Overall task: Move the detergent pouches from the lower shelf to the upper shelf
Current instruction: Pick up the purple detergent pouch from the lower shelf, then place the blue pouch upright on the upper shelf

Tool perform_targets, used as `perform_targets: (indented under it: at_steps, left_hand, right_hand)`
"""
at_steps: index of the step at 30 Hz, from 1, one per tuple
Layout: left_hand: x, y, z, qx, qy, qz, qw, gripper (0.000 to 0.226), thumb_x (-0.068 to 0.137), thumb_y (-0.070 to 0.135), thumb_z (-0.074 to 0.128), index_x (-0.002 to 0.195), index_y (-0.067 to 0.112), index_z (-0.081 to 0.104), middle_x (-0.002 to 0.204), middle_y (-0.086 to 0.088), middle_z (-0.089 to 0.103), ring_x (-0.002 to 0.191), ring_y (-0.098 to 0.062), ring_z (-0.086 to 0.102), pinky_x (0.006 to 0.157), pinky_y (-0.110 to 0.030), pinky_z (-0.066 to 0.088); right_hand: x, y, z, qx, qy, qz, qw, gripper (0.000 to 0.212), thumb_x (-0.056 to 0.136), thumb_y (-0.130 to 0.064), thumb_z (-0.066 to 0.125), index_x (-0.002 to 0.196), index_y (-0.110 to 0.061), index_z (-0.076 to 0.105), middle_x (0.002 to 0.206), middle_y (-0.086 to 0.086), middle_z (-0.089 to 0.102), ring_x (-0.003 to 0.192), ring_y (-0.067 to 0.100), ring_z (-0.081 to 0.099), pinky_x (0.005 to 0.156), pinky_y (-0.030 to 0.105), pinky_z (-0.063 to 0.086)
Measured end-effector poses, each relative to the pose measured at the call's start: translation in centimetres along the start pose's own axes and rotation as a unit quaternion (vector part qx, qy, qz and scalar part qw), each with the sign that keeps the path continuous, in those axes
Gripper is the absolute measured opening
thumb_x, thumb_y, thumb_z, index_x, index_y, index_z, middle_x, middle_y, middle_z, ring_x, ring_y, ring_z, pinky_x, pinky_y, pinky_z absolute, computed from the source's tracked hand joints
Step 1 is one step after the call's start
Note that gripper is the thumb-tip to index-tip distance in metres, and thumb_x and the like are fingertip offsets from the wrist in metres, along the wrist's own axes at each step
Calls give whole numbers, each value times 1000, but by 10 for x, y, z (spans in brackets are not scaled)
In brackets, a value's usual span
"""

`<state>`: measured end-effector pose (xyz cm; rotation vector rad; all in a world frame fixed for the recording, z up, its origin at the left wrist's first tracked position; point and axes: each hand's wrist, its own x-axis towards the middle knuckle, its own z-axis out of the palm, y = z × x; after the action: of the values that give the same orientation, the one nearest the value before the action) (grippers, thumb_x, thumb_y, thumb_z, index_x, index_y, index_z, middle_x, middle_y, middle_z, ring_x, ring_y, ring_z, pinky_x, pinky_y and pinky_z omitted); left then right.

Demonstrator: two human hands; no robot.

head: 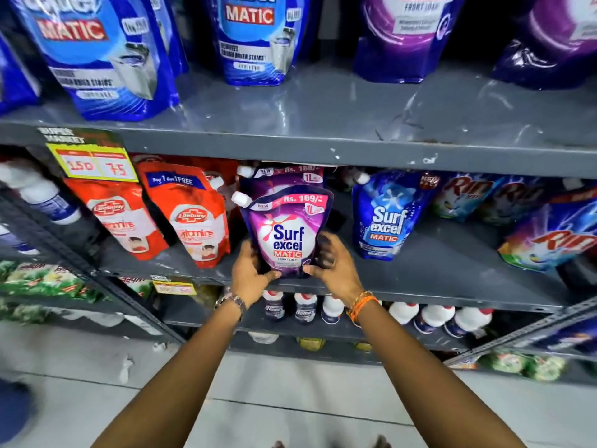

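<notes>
- The premises were a retail shop, a supermarket aisle.
- Grey painted metal shelving [323,150] stood in tiers, stocked with repeated blue detergent pouches [106,53] and red soap refill pouches [193,218].
- A yellow handwritten price tag [93,164] reading 150 and 75 hung under a "Super Market" header.
- White capped bottles [436,318] lined a lower tier.

Bright, even indoor light, prob. from overhead; colours saturated. Soft glare streaks on upper shelf [355,114] surface and glossy sheen on blue pouches [106,53] up top. Deep shadow at back of lower shelf [452,253] and under the shelf boards. Strong wide-angle bend: shelf lines curve, edges stretched. Centre sharpest, purple pouch [286,231] print legible. Periphery smeared w/ blur, esp. Rin packs [549,234] at right and far-left bottles [42,195]. Overall slightly soft.
</notes>
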<state>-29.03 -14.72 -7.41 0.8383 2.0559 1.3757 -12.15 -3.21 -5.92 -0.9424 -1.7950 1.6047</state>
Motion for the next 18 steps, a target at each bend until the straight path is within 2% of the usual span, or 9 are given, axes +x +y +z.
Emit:
perform_targets:
  at_steps: [3,5,7,9,11,14,16,18]
  left_hand:
    - [-33,13,11,-42,135,-30,990,76,62,-6,86,126,14,50,116,-4,61,106,-19,59,94,-34,53]
    - [-56,24,26,-46,183,-18,982,59,65,-7,83,109,19,54,99,-1,62,90,-19,61,82,-29,57]
    - [-70,34,48,-41,146,27,988,51,68,-8,80,98,25,56,88,2,63,79,-18,61,71,-17,54]
    - [-74,46,72,-28,75,62,995,51,69,-6,80,98,29,57,91,2,64,79,-15,63,71,-14,54]
    - [-65,58,98,-1,-5,79,997,56,68,-1,84,109,26,56,104,4,64,91,-11,65,80,-16,55]
    - [-39,69,139,25,-91,54,994,81,64,6,88,132,19,47,130,1,56,117,-17,59,98,-23,50]
    - [-19,76,162,31,-101,37,994,102,60,8,92,144,13,35,143,-1,46,130,-15,47,110,-32,42]
    - [0,80,177,33,-93,38,994,116,54,9,95,148,10,26,140,4,41,129,-11,40,113,-31,37]
  right_hand:
    - [-16,4,-33,69,85,3,994,69,72,11,80,132,-12,55,128,13,63,113,21,60,80,17,54]
    - [-27,5,-66,132,179,-7,975,59,67,8,84,119,-6,60,114,20,68,95,22,63,75,18,58]
    - [-33,7,-100,178,254,-14,951,59,56,-9,92,107,-8,62,92,8,73,78,13,65,74,20,60]
    - [-30,12,-130,182,289,-13,940,52,61,3,88,104,-10,60,82,-4,71,70,3,64,72,20,59]
    - [-22,13,-152,145,278,-4,950,58,66,13,82,111,-13,57,95,1,64,80,6,60,80,24,55]
    - [4,8,-175,95,195,-10,976,79,64,13,84,125,-23,49,119,4,55,107,19,55,94,33,52]
    - [25,0,-186,92,132,-26,987,88,64,17,82,131,-24,42,127,3,57,114,19,58,91,27,56]
    - [45,-7,-190,106,88,-45,989,89,63,17,80,137,-12,40,135,13,58,117,22,62,90,26,59]
